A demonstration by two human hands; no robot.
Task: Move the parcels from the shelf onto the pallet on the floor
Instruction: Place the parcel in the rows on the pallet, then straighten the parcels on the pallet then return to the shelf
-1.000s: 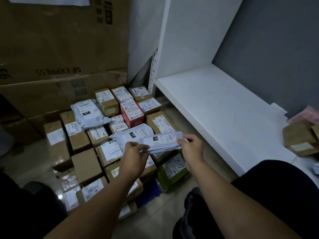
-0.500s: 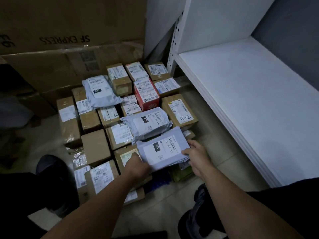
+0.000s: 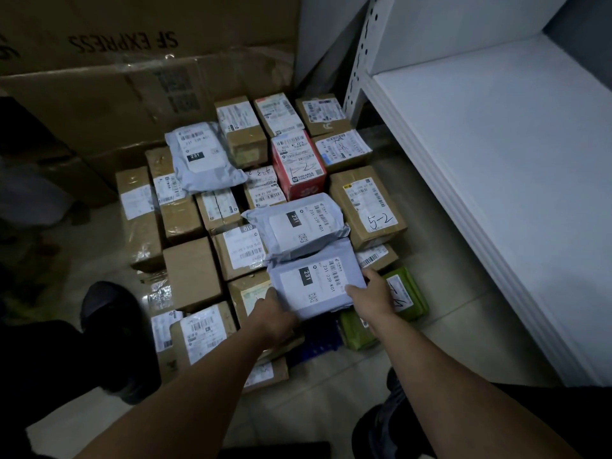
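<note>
A grey soft mailer marked 231 lies flat on top of the stacked parcels on the floor, just below a second grey mailer. My left hand holds its near left corner, fingers tucked under the edge. My right hand grips its right edge, thumb on top. Around it stand several brown cardboard boxes, a red box and a green packet. A blue pallet corner shows under the parcels. The white shelf board on the right is bare.
Large flattened SF Express cartons lean against the wall behind the parcels. The shelf's white perforated post rises at the pile's right rear. My dark shoe stands left of the pile on the tiled floor.
Both hands carried the grey mailer down from mid-air and laid it onto the parcels, in front of the other grey mailer. The view tilted down and leftwards, away from the shelf.
</note>
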